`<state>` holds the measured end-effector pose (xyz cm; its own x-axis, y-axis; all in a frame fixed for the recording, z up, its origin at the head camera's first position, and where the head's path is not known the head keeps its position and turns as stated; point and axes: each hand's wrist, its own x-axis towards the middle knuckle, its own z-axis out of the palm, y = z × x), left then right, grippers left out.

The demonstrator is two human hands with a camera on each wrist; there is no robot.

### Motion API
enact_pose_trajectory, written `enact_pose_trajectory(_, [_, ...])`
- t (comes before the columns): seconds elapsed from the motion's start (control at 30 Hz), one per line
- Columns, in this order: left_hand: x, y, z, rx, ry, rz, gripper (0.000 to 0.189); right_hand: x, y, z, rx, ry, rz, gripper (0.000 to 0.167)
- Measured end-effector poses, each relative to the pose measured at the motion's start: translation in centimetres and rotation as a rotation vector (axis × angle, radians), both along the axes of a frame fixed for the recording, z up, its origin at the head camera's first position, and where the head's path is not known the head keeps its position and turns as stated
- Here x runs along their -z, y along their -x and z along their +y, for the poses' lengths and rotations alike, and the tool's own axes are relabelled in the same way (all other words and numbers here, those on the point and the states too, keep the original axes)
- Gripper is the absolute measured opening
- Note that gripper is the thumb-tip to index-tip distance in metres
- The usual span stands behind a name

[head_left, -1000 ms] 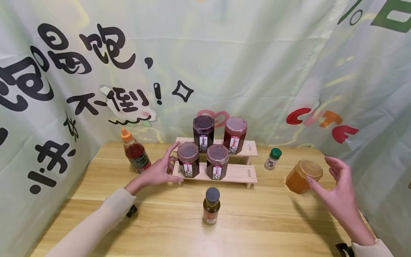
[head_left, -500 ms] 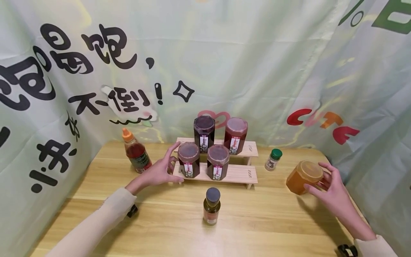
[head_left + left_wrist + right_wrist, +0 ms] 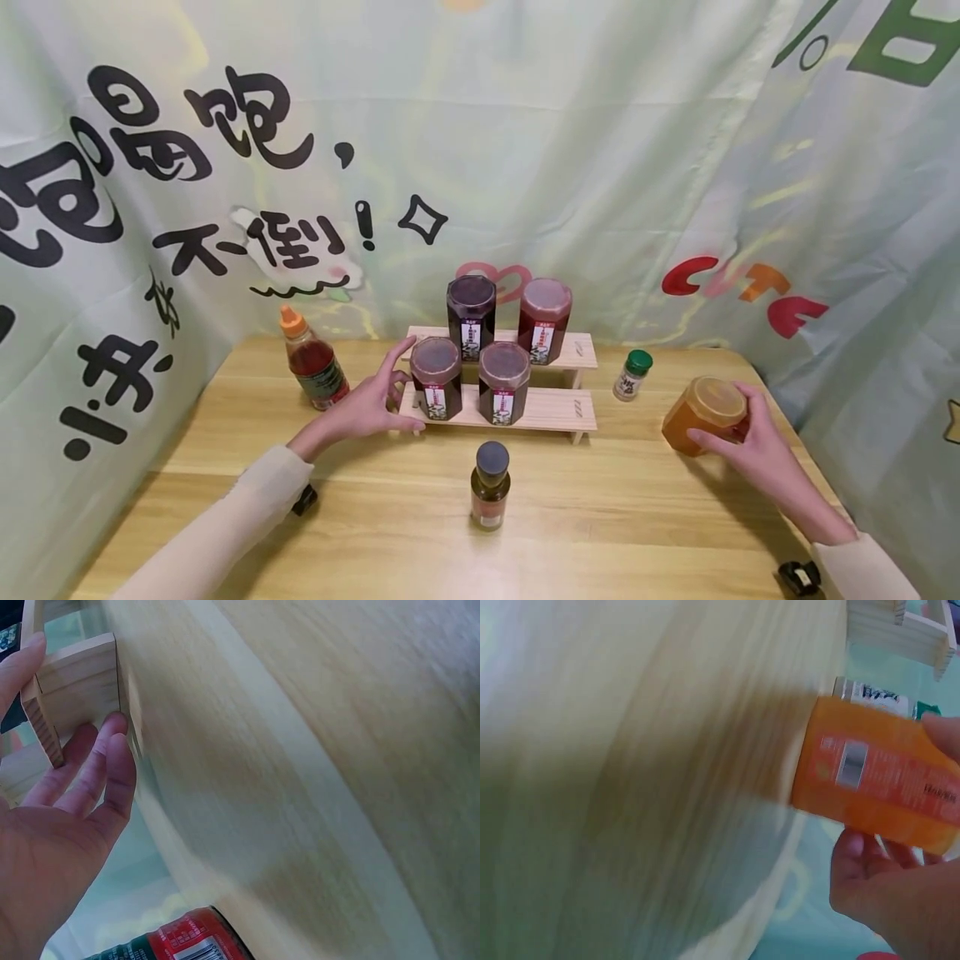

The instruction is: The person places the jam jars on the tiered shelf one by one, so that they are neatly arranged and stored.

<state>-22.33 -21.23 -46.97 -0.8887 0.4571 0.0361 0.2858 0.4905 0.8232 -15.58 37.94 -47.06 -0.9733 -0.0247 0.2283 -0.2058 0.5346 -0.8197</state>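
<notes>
My right hand [image 3: 765, 446] grips an orange-amber faceted jar [image 3: 701, 414] at the table's right side, thumb on its front and fingers behind. In the right wrist view the jar [image 3: 877, 772] shows a red label with a barcode. At the left end of a two-tier wooden rack [image 3: 551, 408], my left hand [image 3: 367, 407] holds the lower shelf's end between thumb and fingers; the left wrist view shows those fingers by the rack's side leg [image 3: 86, 697]. On the lower tier stand two dark jars [image 3: 437, 379]; a dark purple jar [image 3: 471, 317] and a red jar [image 3: 545, 321] stand above.
A sauce bottle with an orange cap [image 3: 313, 362] stands left of the rack. In front of it is a small dark-capped bottle [image 3: 491, 487]. A green-capped shaker [image 3: 632, 375] stands between rack and amber jar. A printed cloth [image 3: 585, 167] hangs behind the wooden table [image 3: 375, 533].
My right hand has moved left onto the amber jar and closed its fingers around it. The jar stays in place. My left hand keeps its place at the rack; the head view shifts slightly.
</notes>
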Motion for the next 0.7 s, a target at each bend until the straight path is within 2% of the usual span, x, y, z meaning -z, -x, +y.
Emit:
enact_pose_trajectory(0.23, [0.1,-0.1,0.0,-0.011,0.004,0.001,0.14,-0.3,-0.2,-0.4,0.028,-0.044,0.056,0.1])
enact_pose_trajectory(0.37, [0.1,0.0,-0.1,-0.013,0.006,0.012,0.14,-0.4,-0.6,-0.8,0.073,-0.103,0.074,0.101])
enact_pose_trajectory(0.5, [0.2,0.0,-0.2,-0.006,-0.009,0.016,0.139,-0.5,-1.3,-1.3,0.111,-0.123,0.081,0.1])
enact_pose_trajectory(0.7, [0.4,0.0,-0.2,0.007,-0.02,0.011,0.139,-1.4,-2.8,-2.9,0.159,-0.148,0.105,0.099])
